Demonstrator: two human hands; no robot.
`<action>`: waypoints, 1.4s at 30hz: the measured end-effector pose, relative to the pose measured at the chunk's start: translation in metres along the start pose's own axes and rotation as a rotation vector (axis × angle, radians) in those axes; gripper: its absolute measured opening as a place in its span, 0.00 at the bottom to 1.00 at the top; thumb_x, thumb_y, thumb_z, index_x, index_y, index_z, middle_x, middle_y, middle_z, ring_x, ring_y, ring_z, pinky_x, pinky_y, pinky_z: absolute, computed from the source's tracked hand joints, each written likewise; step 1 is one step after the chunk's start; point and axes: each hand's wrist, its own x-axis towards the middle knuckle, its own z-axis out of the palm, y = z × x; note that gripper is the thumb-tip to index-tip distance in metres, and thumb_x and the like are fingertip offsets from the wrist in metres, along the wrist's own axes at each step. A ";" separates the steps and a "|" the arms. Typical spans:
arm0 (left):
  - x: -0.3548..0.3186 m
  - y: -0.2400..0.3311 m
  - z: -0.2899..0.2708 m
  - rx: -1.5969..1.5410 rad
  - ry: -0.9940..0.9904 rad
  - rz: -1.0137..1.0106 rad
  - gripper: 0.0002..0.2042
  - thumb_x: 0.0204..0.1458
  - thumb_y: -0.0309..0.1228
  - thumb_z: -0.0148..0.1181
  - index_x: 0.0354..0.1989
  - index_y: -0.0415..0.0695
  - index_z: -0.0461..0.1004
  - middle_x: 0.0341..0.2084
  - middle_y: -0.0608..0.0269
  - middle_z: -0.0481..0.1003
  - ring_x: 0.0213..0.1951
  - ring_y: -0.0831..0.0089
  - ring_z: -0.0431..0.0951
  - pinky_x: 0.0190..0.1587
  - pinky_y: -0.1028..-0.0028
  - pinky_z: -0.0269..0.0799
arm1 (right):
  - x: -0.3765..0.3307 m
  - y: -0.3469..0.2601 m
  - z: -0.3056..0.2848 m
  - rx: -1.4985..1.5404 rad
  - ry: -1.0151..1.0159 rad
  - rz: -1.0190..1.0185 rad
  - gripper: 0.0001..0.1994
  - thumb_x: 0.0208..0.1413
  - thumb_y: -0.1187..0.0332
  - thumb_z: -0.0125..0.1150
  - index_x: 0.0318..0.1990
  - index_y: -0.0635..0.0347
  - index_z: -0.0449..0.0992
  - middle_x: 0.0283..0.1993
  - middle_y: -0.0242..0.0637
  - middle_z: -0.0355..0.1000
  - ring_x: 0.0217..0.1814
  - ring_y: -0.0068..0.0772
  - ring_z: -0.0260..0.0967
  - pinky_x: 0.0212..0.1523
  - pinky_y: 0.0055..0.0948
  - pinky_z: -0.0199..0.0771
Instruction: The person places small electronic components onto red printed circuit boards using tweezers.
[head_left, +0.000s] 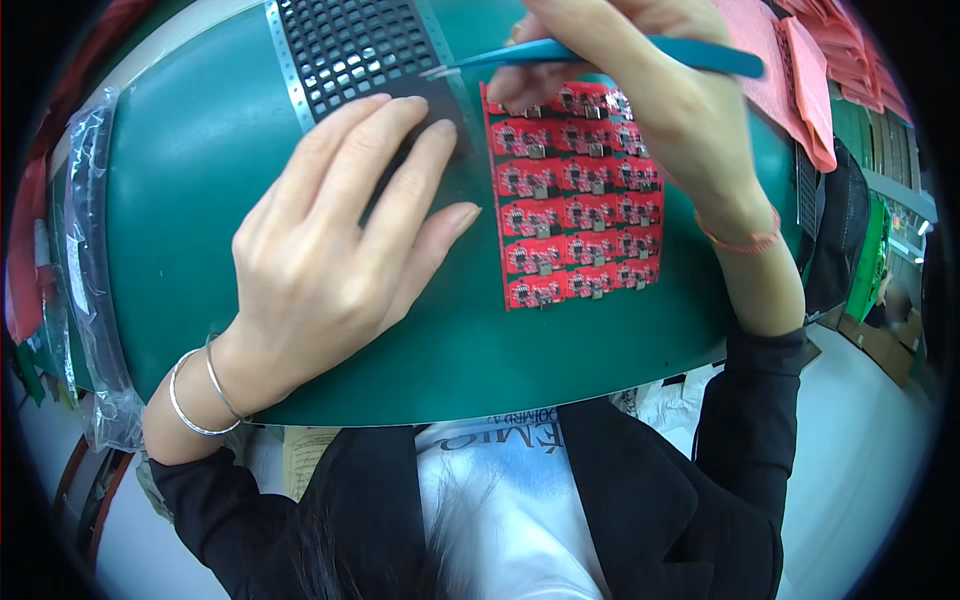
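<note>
Green counter mat [200,200] underneath; left hand [340,240] lies flat, fingers spread, holding nothing, pinning the dark sheet at the black grid tray [350,45], 12 o'clock. Right hand [650,90] pinches teal tweezers [600,52], tips at the tray edge above the red circuit-board panel [575,195]. Picking looks underway; room lies left, pink packets [790,70] crowd 2 o'clock.

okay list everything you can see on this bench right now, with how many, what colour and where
Panel: one, red, many small boards, mat centre-right.
Tray: one, black grid, top centre.
Tweezers: one, teal, tip over the tray's edge.
Mat: one, green, covers bench.
Sheets: stack, pink, top right.
Plastic bag: one, clear, left edge.
Left hand: fingers flat on the tray's lower edge, two silver bangles.
Right hand: holds tweezers, pink wristband.
</note>
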 end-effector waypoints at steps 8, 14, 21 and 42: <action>0.003 -0.006 0.001 0.066 0.032 0.043 0.19 0.43 0.30 0.74 0.46 0.38 0.84 0.48 0.53 0.81 0.49 0.59 0.83 0.49 0.68 0.82 | 0.015 0.004 0.007 0.129 0.041 0.167 0.14 0.71 0.65 0.60 0.33 0.65 0.76 0.32 0.36 0.78 0.32 0.27 0.81 0.32 0.24 0.83; 0.003 -0.008 0.003 0.097 0.024 0.053 0.18 0.42 0.29 0.74 0.45 0.39 0.85 0.47 0.55 0.82 0.49 0.59 0.83 0.49 0.69 0.83 | 0.019 0.003 0.009 0.045 0.020 0.180 0.14 0.71 0.67 0.59 0.32 0.66 0.75 0.31 0.36 0.78 0.32 0.26 0.81 0.31 0.24 0.83; 0.003 -0.008 0.003 0.101 0.036 0.054 0.18 0.42 0.28 0.74 0.44 0.38 0.85 0.47 0.55 0.82 0.48 0.59 0.84 0.49 0.69 0.83 | 0.020 0.001 0.011 -0.029 0.013 0.193 0.11 0.69 0.70 0.61 0.33 0.66 0.75 0.29 0.36 0.79 0.31 0.24 0.81 0.30 0.21 0.81; 0.028 0.044 0.004 -0.283 -0.088 0.175 0.21 0.47 0.36 0.72 0.46 0.34 0.82 0.50 0.44 0.80 0.55 0.45 0.80 0.57 0.51 0.79 | -0.121 0.029 -0.073 0.088 -0.008 -0.015 0.10 0.69 0.70 0.60 0.35 0.68 0.74 0.34 0.47 0.81 0.35 0.36 0.84 0.36 0.30 0.86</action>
